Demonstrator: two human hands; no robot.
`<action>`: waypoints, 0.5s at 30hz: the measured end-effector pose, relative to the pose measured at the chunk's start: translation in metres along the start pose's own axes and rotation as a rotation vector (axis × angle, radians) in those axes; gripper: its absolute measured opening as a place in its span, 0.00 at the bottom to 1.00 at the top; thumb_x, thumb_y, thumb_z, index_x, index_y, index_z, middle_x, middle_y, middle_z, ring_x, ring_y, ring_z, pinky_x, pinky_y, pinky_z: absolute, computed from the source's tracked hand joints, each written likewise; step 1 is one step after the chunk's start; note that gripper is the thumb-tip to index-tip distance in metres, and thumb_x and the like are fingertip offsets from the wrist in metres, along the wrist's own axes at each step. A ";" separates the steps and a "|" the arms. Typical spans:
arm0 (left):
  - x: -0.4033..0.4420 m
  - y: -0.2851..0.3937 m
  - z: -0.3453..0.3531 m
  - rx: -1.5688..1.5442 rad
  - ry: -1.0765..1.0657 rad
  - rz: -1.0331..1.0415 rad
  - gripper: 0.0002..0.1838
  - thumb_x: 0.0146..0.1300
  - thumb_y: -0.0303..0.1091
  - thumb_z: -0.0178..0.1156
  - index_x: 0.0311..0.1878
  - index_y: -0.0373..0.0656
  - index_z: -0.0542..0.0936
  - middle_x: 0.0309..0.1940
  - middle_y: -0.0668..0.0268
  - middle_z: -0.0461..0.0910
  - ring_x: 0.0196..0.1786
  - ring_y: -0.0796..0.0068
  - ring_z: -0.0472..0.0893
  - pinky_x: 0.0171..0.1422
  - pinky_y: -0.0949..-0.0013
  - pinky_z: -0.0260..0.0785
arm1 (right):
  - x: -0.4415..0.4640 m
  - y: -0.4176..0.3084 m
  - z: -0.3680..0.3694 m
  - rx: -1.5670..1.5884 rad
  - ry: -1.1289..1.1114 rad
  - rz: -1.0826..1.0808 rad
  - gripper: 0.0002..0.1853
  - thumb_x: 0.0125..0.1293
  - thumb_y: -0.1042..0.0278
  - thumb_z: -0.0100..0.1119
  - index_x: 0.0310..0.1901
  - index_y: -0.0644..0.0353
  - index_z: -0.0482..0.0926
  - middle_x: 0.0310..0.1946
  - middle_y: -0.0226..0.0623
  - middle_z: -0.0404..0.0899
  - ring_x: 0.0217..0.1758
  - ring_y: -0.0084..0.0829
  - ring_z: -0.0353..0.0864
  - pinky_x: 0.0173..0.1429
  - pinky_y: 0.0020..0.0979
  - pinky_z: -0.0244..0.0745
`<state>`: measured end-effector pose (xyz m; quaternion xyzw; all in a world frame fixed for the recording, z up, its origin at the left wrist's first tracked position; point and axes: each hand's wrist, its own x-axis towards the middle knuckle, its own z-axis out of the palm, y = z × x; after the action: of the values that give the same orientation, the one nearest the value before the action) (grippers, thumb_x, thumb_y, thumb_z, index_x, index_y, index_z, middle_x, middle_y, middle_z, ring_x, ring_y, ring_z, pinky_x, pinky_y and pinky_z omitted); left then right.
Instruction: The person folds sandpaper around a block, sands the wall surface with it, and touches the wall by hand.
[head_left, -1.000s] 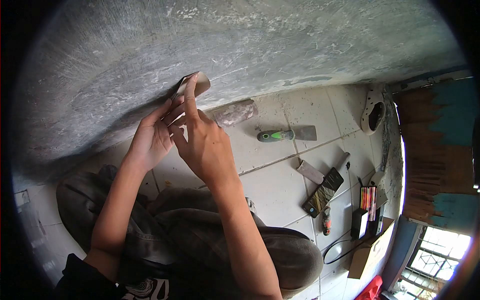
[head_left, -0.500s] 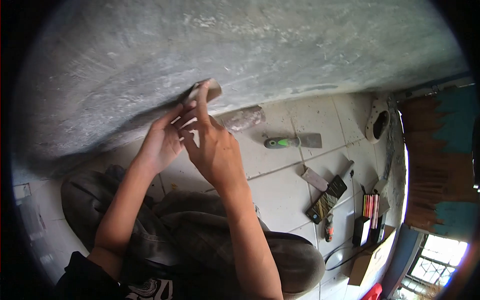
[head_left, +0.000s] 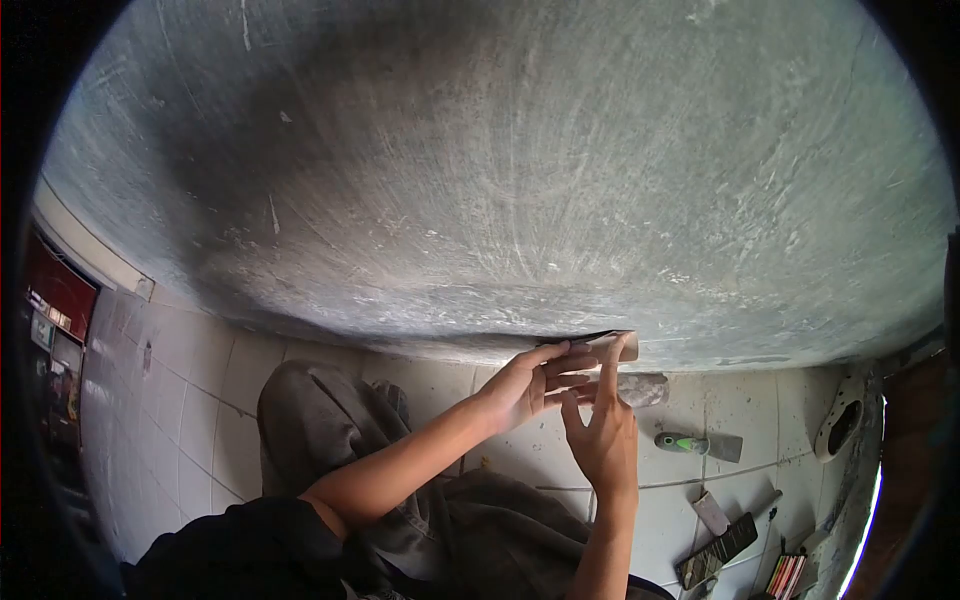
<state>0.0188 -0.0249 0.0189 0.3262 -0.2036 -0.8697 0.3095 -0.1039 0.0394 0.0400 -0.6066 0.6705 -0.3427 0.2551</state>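
A small curled sheet of sandpaper (head_left: 628, 347), brownish on one face and dark along its upper edge, is held close against the foot of the grey plastered wall (head_left: 520, 220). My left hand (head_left: 520, 392) grips its left end between thumb and fingers. My right hand (head_left: 605, 445) has its index finger stretched along the sheet's right part, with thumb and other fingers bent below. Just behind my right hand, a dusty roll-shaped piece (head_left: 645, 389) lies on the tiles by the wall.
A putty knife (head_left: 700, 444) with a black and green handle lies on the white tiled floor (head_left: 650, 510). Farther right are a dark phone-like slab (head_left: 718, 552), a greyish block (head_left: 711, 512), striped sticks (head_left: 787, 577) and a clog (head_left: 840, 425). My bent legs (head_left: 340, 430) are below.
The view has swung left and up, so more wall shows and the floor items sit lower right. Both hands keep hold of the sandpaper in much the same pose.
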 end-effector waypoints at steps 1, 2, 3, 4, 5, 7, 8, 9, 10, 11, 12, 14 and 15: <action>0.000 0.001 0.001 0.002 -0.012 0.007 0.20 0.65 0.44 0.48 0.54 0.41 0.71 0.48 0.65 0.77 0.53 0.71 0.75 0.59 0.66 0.65 | 0.001 0.000 -0.001 -0.001 0.001 -0.001 0.40 0.56 0.72 0.54 0.68 0.61 0.43 0.33 0.40 0.81 0.36 0.39 0.82 0.38 0.37 0.76; 0.002 0.000 -0.002 -0.011 -0.005 0.031 0.21 0.64 0.44 0.50 0.53 0.40 0.72 0.48 0.63 0.76 0.50 0.73 0.75 0.57 0.67 0.66 | 0.001 0.001 -0.002 0.005 -0.004 -0.005 0.40 0.57 0.71 0.54 0.68 0.61 0.43 0.32 0.40 0.81 0.36 0.39 0.82 0.38 0.36 0.76; 0.001 0.001 -0.002 -0.012 -0.006 0.028 0.21 0.64 0.44 0.50 0.53 0.40 0.72 0.48 0.63 0.76 0.50 0.73 0.75 0.57 0.67 0.66 | 0.001 0.001 -0.002 0.012 -0.009 -0.007 0.40 0.57 0.70 0.54 0.68 0.61 0.43 0.32 0.41 0.81 0.36 0.39 0.82 0.37 0.36 0.76; 0.000 0.002 -0.001 -0.007 0.011 0.038 0.21 0.63 0.45 0.50 0.52 0.40 0.72 0.48 0.63 0.77 0.49 0.74 0.75 0.55 0.68 0.66 | 0.001 0.001 -0.002 0.012 -0.011 -0.005 0.40 0.57 0.70 0.54 0.68 0.61 0.43 0.32 0.41 0.81 0.36 0.39 0.82 0.37 0.36 0.76; -0.001 0.004 0.000 -0.002 0.028 0.049 0.21 0.63 0.45 0.51 0.52 0.39 0.73 0.47 0.63 0.77 0.47 0.76 0.75 0.54 0.69 0.66 | 0.002 0.001 -0.002 0.037 -0.007 -0.011 0.40 0.57 0.70 0.55 0.68 0.62 0.43 0.31 0.40 0.82 0.36 0.39 0.82 0.37 0.36 0.76; -0.002 0.005 -0.001 0.016 0.028 0.061 0.20 0.63 0.44 0.51 0.51 0.39 0.73 0.47 0.63 0.77 0.47 0.76 0.75 0.53 0.69 0.66 | 0.003 0.001 -0.002 0.057 -0.003 -0.020 0.40 0.58 0.69 0.55 0.68 0.63 0.44 0.31 0.40 0.82 0.35 0.39 0.82 0.37 0.36 0.76; -0.002 0.006 -0.001 0.035 0.026 0.074 0.20 0.63 0.44 0.51 0.51 0.39 0.74 0.47 0.63 0.77 0.46 0.76 0.75 0.52 0.70 0.66 | 0.003 0.002 -0.002 0.069 -0.007 -0.020 0.40 0.58 0.69 0.55 0.68 0.63 0.43 0.30 0.39 0.82 0.34 0.39 0.82 0.37 0.36 0.76; -0.001 0.006 -0.001 0.033 0.019 0.075 0.20 0.63 0.44 0.51 0.51 0.39 0.74 0.47 0.63 0.77 0.46 0.76 0.75 0.52 0.70 0.66 | 0.003 0.002 -0.002 0.078 -0.008 -0.019 0.41 0.58 0.69 0.55 0.68 0.64 0.43 0.30 0.39 0.82 0.34 0.40 0.82 0.37 0.36 0.75; 0.001 0.005 -0.004 0.050 0.026 0.100 0.19 0.63 0.43 0.51 0.50 0.39 0.74 0.46 0.63 0.77 0.45 0.76 0.76 0.51 0.71 0.67 | 0.004 0.002 -0.002 0.068 -0.002 -0.020 0.41 0.58 0.69 0.55 0.68 0.64 0.43 0.30 0.39 0.82 0.34 0.40 0.82 0.37 0.36 0.75; 0.002 0.004 -0.006 0.068 0.028 0.125 0.18 0.62 0.42 0.51 0.49 0.38 0.75 0.46 0.63 0.78 0.44 0.75 0.76 0.50 0.71 0.67 | 0.004 0.001 -0.002 0.058 -0.020 -0.010 0.41 0.58 0.68 0.56 0.68 0.64 0.43 0.29 0.39 0.82 0.34 0.40 0.82 0.37 0.36 0.75; 0.002 0.004 -0.005 0.081 0.056 0.140 0.18 0.62 0.42 0.51 0.48 0.38 0.75 0.44 0.62 0.78 0.43 0.75 0.77 0.49 0.71 0.68 | 0.003 0.001 -0.001 0.045 -0.030 0.004 0.41 0.58 0.68 0.56 0.68 0.64 0.43 0.29 0.40 0.82 0.34 0.40 0.83 0.37 0.36 0.75; 0.004 0.002 -0.004 0.113 0.085 0.163 0.17 0.61 0.41 0.51 0.46 0.37 0.76 0.42 0.61 0.80 0.42 0.74 0.77 0.47 0.70 0.69 | 0.003 0.012 0.005 -0.014 -0.024 -0.030 0.42 0.58 0.68 0.56 0.68 0.63 0.41 0.29 0.40 0.82 0.35 0.40 0.82 0.37 0.36 0.76; 0.005 0.000 -0.006 0.137 0.081 0.169 0.18 0.61 0.41 0.52 0.47 0.37 0.76 0.43 0.60 0.80 0.43 0.73 0.77 0.48 0.70 0.69 | 0.000 0.020 0.006 -0.060 -0.047 -0.066 0.43 0.58 0.67 0.56 0.68 0.62 0.40 0.30 0.40 0.82 0.35 0.40 0.82 0.37 0.36 0.76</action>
<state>0.0198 -0.0292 0.0127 0.3631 -0.2768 -0.8105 0.3669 -0.1116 0.0387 0.0209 -0.6437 0.6538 -0.3165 0.2410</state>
